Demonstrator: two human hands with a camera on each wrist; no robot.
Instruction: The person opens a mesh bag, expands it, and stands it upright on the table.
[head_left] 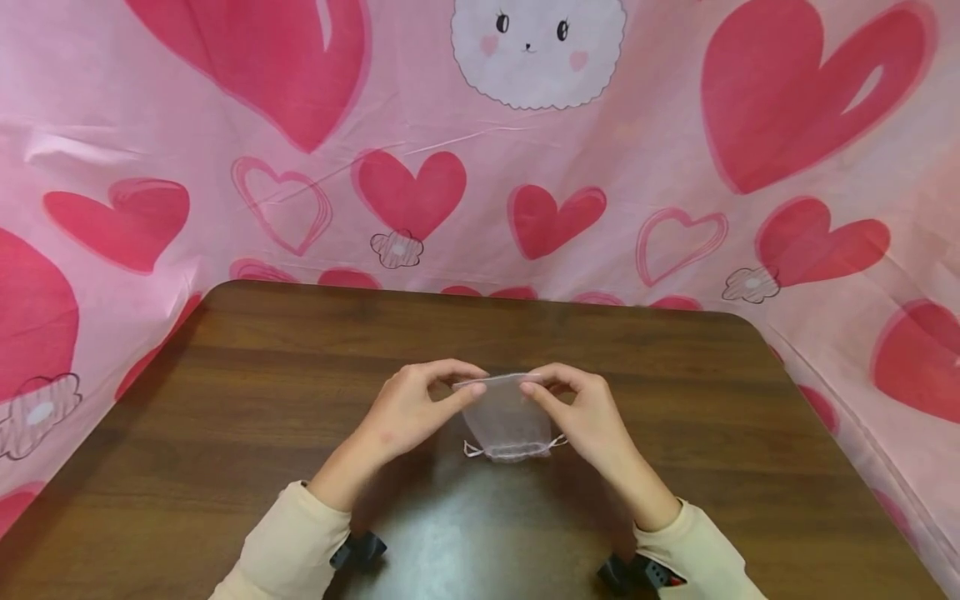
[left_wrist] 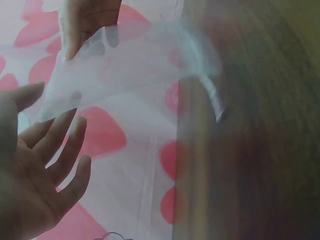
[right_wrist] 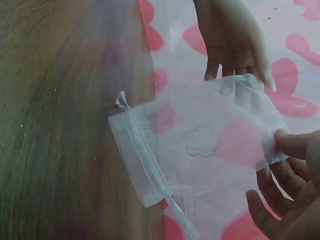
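Note:
A sheer white organza drawstring pouch (head_left: 504,421) hangs between the two hands above the table. My left hand (head_left: 408,412) pinches one corner of its upper edge between thumb and fingers. At the other corner my right hand (head_left: 588,417) pinches the same edge. The gathered drawstring end points down toward me, with a ribbon loop sticking out at either side. In the right wrist view the pouch (right_wrist: 200,140) is spread flat and see-through, and the fingers show through it. Nothing is visible inside it. The left wrist view shows the pouch (left_wrist: 130,65) somewhat blurred.
The dark brown wooden table (head_left: 247,417) has rounded far corners. Behind it and along its sides hangs a pink cloth (head_left: 480,200) printed with hearts. Black straps (head_left: 358,550) with devices sit at both wrists, by the cream sleeves (head_left: 288,542).

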